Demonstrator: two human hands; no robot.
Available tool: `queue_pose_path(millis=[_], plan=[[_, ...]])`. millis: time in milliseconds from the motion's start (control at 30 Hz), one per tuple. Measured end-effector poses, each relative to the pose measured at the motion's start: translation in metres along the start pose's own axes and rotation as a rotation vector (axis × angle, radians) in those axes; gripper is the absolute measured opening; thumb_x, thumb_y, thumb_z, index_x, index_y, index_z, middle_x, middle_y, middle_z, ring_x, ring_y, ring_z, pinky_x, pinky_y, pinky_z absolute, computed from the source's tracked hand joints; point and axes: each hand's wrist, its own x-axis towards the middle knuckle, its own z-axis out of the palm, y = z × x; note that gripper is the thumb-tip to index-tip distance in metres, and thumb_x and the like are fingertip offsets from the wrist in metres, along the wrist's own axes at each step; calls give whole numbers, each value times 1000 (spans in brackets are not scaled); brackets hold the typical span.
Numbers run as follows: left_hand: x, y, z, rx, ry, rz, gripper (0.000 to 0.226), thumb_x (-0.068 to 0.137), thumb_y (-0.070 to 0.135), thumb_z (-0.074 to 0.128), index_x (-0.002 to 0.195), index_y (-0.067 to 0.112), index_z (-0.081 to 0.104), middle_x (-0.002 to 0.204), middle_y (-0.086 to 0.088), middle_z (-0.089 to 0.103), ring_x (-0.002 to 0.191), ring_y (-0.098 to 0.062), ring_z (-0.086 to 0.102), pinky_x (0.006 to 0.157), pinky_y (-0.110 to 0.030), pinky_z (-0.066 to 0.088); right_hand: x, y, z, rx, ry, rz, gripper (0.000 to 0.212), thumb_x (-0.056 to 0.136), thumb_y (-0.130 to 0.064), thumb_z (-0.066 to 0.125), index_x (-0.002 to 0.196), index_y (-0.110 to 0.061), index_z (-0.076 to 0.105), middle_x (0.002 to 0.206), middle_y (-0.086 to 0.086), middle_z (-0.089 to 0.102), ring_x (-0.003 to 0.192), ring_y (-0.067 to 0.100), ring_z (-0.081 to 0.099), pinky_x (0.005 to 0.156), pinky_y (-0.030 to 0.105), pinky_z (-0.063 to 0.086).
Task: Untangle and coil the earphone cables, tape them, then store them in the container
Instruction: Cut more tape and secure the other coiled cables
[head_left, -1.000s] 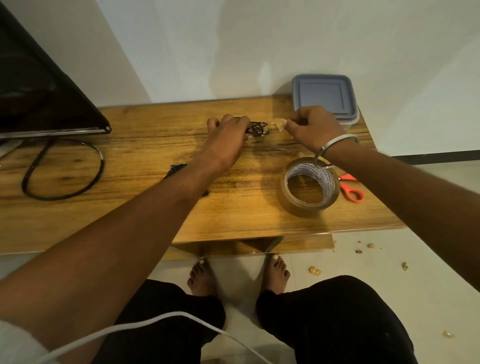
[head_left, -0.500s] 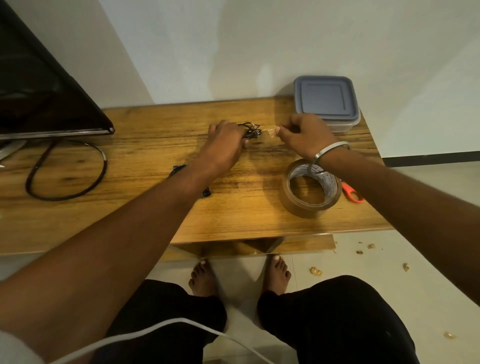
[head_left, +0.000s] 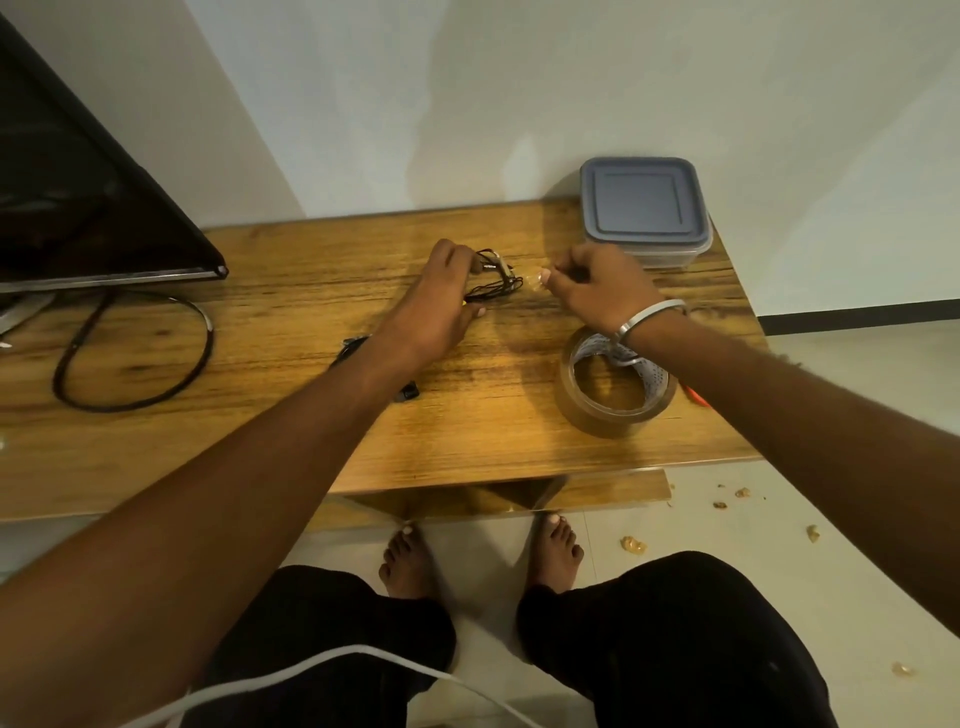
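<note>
At the far middle of the wooden table (head_left: 270, 332), the left hand (head_left: 436, 306) holds a small coil of black earphone cable (head_left: 493, 280), fingers curled round its left side so the loops rest on the wood. Just to the right, the right hand (head_left: 597, 291) pinches a short piece of clear tape (head_left: 535, 280) between thumb and fingertips, close to the coil but, as far as can be told, not yet stuck to it.

The cable looks thin, light and limp. It will likely spring loose if the grip slackens, so the best hold is across the bundled loops where the strands cross, leaving a bare stretch for the tape. The buds and plug are the parts to spare from pulling. The tape strip is flimsy and sticky and may fold on itself, so it is best held only by its end.

The grey lidded container (head_left: 644, 208) stands at the far right corner, its lid on. The brown tape roll (head_left: 613, 389) lies near the right edge, with a sliver of orange scissors (head_left: 693, 395) beside it. Another dark cable piece (head_left: 405, 392) lies partly under the left forearm.
</note>
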Motion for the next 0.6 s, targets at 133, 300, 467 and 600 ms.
queue_pose_path(millis=[133, 300, 467, 600], plan=[[-3, -4, 4, 183, 27, -2, 22, 88, 22, 67, 106, 10, 61, 127, -7, 44, 117, -24, 42, 95, -35, 36, 1, 2, 1, -2, 6, -7, 15, 92, -26, 57, 100, -15, 63, 72, -11, 52, 65, 0, 47, 55, 15, 35], [0, 2, 8, 337, 4, -29, 31, 93, 26, 59, 117, 6, 55, 134, -5, 39, 119, -25, 35, 97, -39, 33, 2, 2, 0, -10, 8, -14, 15, 92, -27, 57, 99, -15, 63, 73, -9, 54, 66, 2, 48, 55, 16, 35], [1, 2, 8, 252, -49, -35, 24, 100, 26, 45, 116, 12, 55, 129, -3, 46, 117, -23, 35, 88, -33, 24, 1, 2, -1, 11, 9, 2, 14, 92, -28, 56, 99, -17, 62, 72, -11, 52, 66, 2, 47, 56, 15, 34], [2, -3, -1, -5, 55, -78, 24, 102, 24, 41, 95, 15, 61, 100, 1, 56, 104, -22, 47, 82, -34, 30, -2, 0, -4, 59, 15, 11, 9, 92, -28, 57, 94, -19, 60, 80, -5, 58, 76, 11, 54, 58, 16, 36]])
